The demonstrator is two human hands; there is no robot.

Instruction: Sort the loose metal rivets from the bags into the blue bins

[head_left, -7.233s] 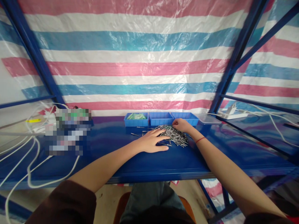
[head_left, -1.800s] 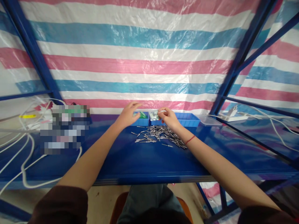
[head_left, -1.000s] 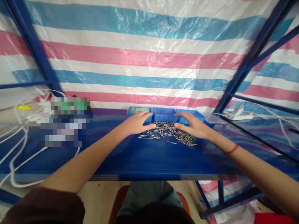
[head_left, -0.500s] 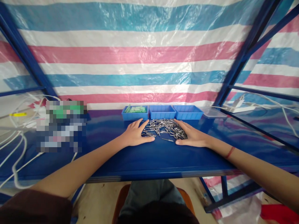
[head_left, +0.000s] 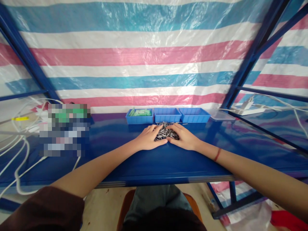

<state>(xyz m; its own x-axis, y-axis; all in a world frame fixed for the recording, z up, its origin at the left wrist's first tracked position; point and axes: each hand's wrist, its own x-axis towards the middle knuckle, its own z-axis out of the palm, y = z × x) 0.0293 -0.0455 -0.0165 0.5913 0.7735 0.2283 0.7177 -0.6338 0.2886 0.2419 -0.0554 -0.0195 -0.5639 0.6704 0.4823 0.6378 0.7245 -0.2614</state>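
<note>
A pile of silver blind rivets (head_left: 166, 132) lies on the blue table between my hands. My left hand (head_left: 149, 138) curves around the pile's left side, thumb stretched along the near edge and fingers on the rivets. From the right, my right hand (head_left: 183, 136) cups the other side, its thumb tip close to the left one. Both hands are open, pressing in on the pile rather than gripping it. Just behind stand the left blue bin (head_left: 139, 120) with green-and-clear packets (head_left: 141, 112) in it, the middle blue bin (head_left: 167, 116) and the right blue bin (head_left: 195, 116).
A clear plastic lid (head_left: 222, 115) lies right of the bins. White cables (head_left: 18, 171) and a blurred-out patch of items (head_left: 66, 128) occupy the left of the table (head_left: 149, 166). A power strip (head_left: 249, 109) sits at the right, near a blue frame post (head_left: 245, 70).
My right hand picked up a small clear packet, held it over the middle bin, then came back without it. Both hands then spread around the rivets and squeezed the pile narrower.
</note>
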